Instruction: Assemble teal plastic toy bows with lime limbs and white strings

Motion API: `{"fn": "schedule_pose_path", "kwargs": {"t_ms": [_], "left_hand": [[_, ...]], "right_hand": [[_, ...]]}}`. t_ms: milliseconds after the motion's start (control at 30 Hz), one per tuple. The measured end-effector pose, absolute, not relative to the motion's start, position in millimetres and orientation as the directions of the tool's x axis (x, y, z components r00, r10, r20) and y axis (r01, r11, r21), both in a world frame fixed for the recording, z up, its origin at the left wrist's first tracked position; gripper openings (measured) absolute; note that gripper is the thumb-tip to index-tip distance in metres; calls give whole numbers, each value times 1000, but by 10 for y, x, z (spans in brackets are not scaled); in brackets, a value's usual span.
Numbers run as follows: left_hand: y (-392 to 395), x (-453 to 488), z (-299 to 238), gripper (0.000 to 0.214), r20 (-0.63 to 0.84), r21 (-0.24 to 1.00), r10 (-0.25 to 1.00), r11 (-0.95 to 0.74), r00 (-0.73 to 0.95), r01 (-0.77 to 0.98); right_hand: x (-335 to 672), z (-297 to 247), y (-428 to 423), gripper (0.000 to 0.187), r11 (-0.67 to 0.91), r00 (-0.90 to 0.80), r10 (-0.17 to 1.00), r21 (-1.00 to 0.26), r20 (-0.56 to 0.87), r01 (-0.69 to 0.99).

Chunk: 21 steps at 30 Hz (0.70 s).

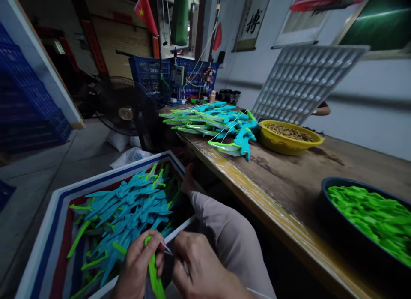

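Low at the bottom of the view, the left hand point(136, 269) is closed around a green plastic strip point(154, 273), fingers curled over its upper end, while the right hand point(201, 269) pinches something thin and pale, perhaps a string or clip, right at the strip's tip point(165, 247); what exactly it is, I cannot tell. The piece sits over the person's lap, just off the near edge of the worktop point(289, 179). To do this well, I'd judge it wants a steady left grip close to the tip, with the right fingertips working small and precise. Beside the knee, a white tub point(51, 222) is heaped with turquoise and green toy parts point(128, 209). On the worktop, a stack of finished turquoise pieces point(215, 123) lies toward the far left corner, a yellow bowl point(289, 138) next to it, and a dark basin of green parts point(369, 217) at the near right. Blue crates point(150, 72) and a fan point(125, 112) stand beyond in a dim workshop.
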<state>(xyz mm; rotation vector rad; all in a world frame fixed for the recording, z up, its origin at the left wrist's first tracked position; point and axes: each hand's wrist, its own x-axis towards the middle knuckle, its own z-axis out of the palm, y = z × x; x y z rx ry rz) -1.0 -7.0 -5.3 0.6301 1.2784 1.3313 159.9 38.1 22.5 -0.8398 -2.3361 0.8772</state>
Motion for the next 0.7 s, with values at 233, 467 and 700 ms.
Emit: {"fn": "schedule_pose_path", "kwargs": {"t_ms": [233, 467, 700], "left_hand": [[-58, -20, -115, 47, -340, 888, 917, 240, -208, -392], [-1, 35, -83, 48, -289, 886, 949, 217, -123, -410], [-44, 1, -78, 51, -298, 883, 940, 207, -164, -421]], "right_hand": [[1601, 258, 496, 23, 694, -702, 649, -607, 295, 387], [1583, 271, 493, 8, 694, -446, 713, -635, 541, 339], [1665, 269, 423, 9, 593, -403, 785, -759, 471, 268]]}}
